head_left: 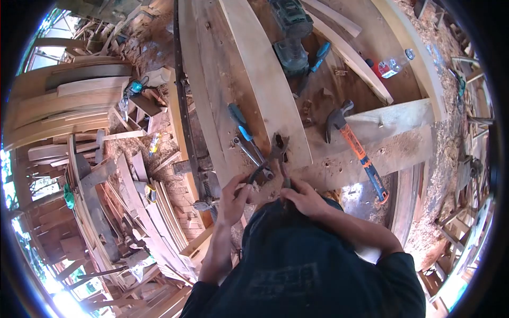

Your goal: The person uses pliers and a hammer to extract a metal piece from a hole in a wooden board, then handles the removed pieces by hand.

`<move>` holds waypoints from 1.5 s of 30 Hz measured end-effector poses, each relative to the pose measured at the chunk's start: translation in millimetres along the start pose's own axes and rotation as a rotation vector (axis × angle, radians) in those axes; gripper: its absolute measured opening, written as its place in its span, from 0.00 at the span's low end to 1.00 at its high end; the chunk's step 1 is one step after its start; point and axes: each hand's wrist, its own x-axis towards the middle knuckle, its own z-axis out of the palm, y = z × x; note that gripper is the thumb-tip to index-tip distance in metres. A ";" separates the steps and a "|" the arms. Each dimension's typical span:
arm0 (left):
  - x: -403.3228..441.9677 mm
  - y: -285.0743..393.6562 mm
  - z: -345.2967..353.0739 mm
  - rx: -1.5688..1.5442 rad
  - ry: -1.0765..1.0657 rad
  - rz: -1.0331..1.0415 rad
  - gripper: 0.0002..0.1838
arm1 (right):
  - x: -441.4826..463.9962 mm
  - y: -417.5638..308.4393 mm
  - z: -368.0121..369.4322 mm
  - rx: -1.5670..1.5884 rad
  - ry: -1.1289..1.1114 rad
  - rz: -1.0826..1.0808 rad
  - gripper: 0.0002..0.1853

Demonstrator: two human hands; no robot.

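Note:
A pair of dark pincers (pixel 277 150) lies over the end of a pale board, jaws pointing away from me and handles spread. My left hand (pixel 235 199) has its fingers closed round the end of the left handle. On the right handle, my right hand (pixel 305 197) is closed with the thumb along it. Just left of the pincers are a metal wrench (pixel 247 152) and a blue-handled tool (pixel 245 132). To the right, a claw hammer (pixel 356 146) with an orange and blue handle rests across the wood.
A green cordless drill (pixel 292 45) stands among long boards on the bench (pixel 366 159). A plastic bottle (pixel 391 68) lies at the upper right. Stacked planks (pixel 79 90) fill the left side, with a teal power tool (pixel 135 87) near them. Shavings cover the ground.

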 end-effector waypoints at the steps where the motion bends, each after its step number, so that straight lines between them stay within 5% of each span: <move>1: 2.5 9.8 4.7 0.016 -0.043 -0.036 0.18 | -0.4 0.7 -2.4 0.081 0.041 -0.017 0.10; 6: 3.6 23.4 17.3 0.092 -0.073 -0.037 0.22 | 0.3 9.2 3.8 0.266 0.123 0.112 0.15; 15: 1.0 26.3 25.3 0.443 -0.026 0.031 0.23 | 9.4 -7.2 30.9 0.446 -0.147 0.219 0.25; 26: 3.3 51.8 28.3 0.388 -0.042 -0.110 0.23 | 2.5 17.8 -12.2 0.672 -0.100 0.200 0.23; 29: 3.6 44.6 42.7 0.318 -0.037 -0.076 0.21 | 2.3 12.3 -3.3 0.738 -0.062 0.197 0.24; 32: 1.6 37.5 57.4 0.506 0.027 0.229 0.20 | -0.4 7.1 5.7 0.789 -0.043 0.213 0.24; 37: 2.7 34.9 59.8 0.493 -0.006 0.138 0.16 | 1.6 6.9 1.0 0.820 -0.027 0.288 0.22; 40: 4.1 30.1 64.7 0.375 -0.051 0.027 0.13 | 5.8 18.5 -9.7 1.010 -0.290 0.142 0.20; 45: 9.6 34.1 73.6 0.323 -0.060 0.008 0.13 | 2.2 1.5 -31.7 0.818 -0.310 0.299 0.18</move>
